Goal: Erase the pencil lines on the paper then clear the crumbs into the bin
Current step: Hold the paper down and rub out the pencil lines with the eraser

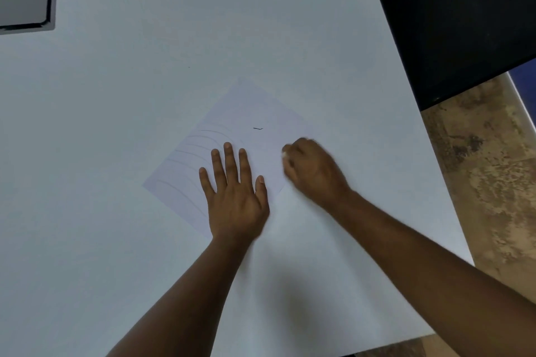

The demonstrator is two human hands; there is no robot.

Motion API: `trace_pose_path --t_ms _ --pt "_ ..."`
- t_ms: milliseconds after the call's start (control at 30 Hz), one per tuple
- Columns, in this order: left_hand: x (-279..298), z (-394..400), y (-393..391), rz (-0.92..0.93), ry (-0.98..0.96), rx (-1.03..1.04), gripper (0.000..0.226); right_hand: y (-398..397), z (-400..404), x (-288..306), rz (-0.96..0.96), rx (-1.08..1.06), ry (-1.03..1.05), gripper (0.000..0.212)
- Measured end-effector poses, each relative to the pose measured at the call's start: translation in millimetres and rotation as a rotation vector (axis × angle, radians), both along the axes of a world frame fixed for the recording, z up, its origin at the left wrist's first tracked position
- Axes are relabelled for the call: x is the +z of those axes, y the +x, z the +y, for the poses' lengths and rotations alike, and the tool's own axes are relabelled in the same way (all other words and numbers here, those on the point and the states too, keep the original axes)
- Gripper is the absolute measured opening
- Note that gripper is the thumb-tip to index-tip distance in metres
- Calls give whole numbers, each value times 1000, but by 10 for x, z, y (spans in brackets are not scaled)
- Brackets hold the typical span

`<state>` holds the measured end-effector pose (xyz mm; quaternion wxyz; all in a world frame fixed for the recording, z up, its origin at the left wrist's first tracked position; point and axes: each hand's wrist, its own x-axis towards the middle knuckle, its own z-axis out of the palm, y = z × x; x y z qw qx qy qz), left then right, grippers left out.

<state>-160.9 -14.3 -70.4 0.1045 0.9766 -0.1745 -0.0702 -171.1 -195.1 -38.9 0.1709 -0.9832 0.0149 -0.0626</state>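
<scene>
Left hand [235, 194] flat, pinning paper [232, 136] | right hand [311, 168] pinching eraser [284, 155], mid-erasing | next: curved pencil lines [188, 159] beyond my left fingers.

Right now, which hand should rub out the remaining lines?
Right. The right hand already pinches the eraser on the paper; the left hand lies flat pinning it, beside the lines.

Two bare forearms reach in from the near edge of the frame, with no sleeves, watch, bracelet or rings visible. The left hand [236, 191] shows short, trimmed nails on four fingers and the thumb. The right hand [311, 171] is motion-blurred, so its nails and finer details cannot be made out.
</scene>
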Motion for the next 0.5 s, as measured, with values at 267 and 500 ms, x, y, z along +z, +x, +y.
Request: trace_pose_path --t_ms 267,500 --pt "-4 -18 -5 24 5 8 68 -119 151 84 -25 236 34 10" --pt "1 -8 -4 16 2 6 66 92 -304 154 -143 -108 69 18"
